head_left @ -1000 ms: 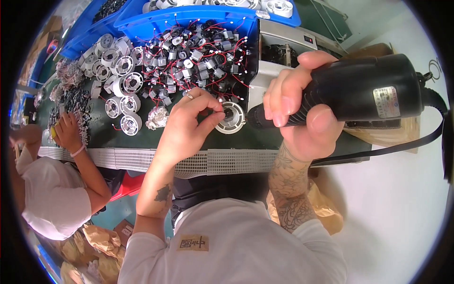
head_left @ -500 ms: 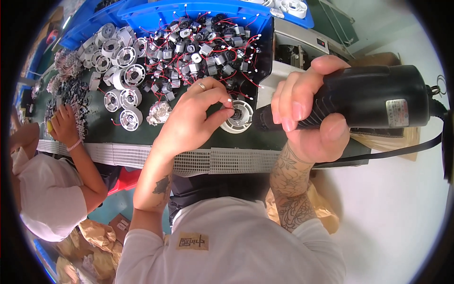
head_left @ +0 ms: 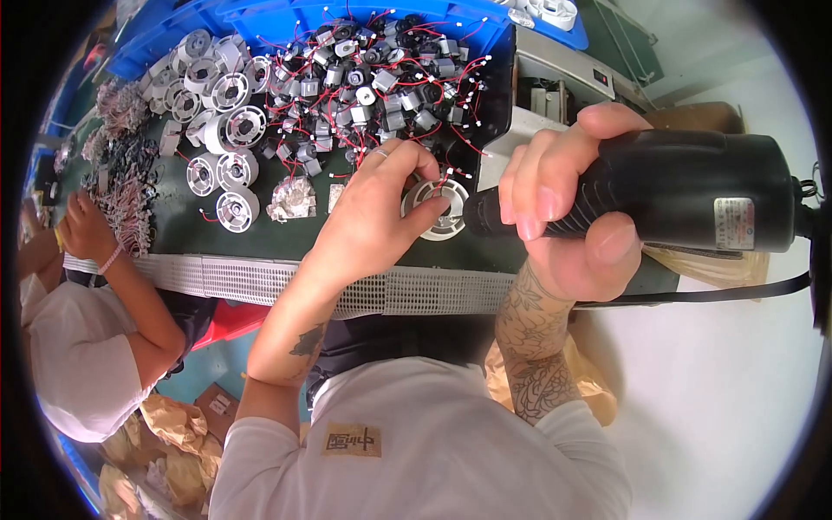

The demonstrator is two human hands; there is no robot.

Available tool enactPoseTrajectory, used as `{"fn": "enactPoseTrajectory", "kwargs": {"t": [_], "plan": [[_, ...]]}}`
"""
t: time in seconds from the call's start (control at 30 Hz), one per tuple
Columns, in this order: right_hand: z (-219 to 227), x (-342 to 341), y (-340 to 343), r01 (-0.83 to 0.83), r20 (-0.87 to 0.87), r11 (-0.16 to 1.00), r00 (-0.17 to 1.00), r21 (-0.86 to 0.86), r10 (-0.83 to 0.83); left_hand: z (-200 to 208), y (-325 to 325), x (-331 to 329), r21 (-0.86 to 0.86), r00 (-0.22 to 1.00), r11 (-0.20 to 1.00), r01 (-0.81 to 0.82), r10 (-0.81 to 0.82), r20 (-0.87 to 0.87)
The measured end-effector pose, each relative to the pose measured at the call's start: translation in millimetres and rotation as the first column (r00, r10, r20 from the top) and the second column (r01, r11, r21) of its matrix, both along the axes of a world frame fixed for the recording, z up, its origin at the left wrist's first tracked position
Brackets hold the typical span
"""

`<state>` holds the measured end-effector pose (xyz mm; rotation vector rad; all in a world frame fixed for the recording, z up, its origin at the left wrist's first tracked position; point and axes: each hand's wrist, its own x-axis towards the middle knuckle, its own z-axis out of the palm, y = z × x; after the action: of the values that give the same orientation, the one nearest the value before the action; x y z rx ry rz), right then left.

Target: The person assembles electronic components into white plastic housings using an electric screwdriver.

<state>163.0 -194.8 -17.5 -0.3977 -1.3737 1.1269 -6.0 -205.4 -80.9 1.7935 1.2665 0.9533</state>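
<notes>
In the head view, the left hand (head_left: 373, 221) is pinching its fingertips on a round white housing (head_left: 436, 208) lying on the dark green surface (head_left: 260, 238), just below a heap of small motors (head_left: 373, 87) with red wires. The right hand (head_left: 563, 217) is closing its grip around a black power screwdriver (head_left: 685, 195), whose tip is pointing at the housing. At the left edge, another person's hand (head_left: 82, 227) is resting on the surface.

Small white-and-red label (head_left: 733, 224) on black tool (head_left: 693, 191); tan shirt patch (head_left: 351, 439).
</notes>
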Motion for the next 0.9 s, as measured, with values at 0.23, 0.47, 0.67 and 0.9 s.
{"fn": "enactPoseTrajectory", "kwargs": {"t": [0.23,0.47,0.67,0.9], "plan": [[-3.8,-0.6,-0.6,0.013,0.084,1.0,0.996,0.001,-0.013,-8.6,2.5,1.0,0.071,0.999,0.997,0.033,-0.036,0.039],[-10.4,3.4,5.6,-0.169,0.177,0.985,0.971,0.046,0.158,-15.8,2.4,0.7,0.119,0.997,0.992,0.038,-0.046,0.068],[-12.7,-6.6,6.9,-0.103,0.147,0.993,0.985,0.065,0.092,-26.2,-4.9,3.0,0.158,0.979,0.984,-0.086,0.054,0.198],[0.1,11.7,4.2,-0.227,-0.211,0.96,0.943,0.164,0.259,-21.6,-22.4,4.6,0.31,0.953,0.92,-0.24,0.162,0.256]]}}
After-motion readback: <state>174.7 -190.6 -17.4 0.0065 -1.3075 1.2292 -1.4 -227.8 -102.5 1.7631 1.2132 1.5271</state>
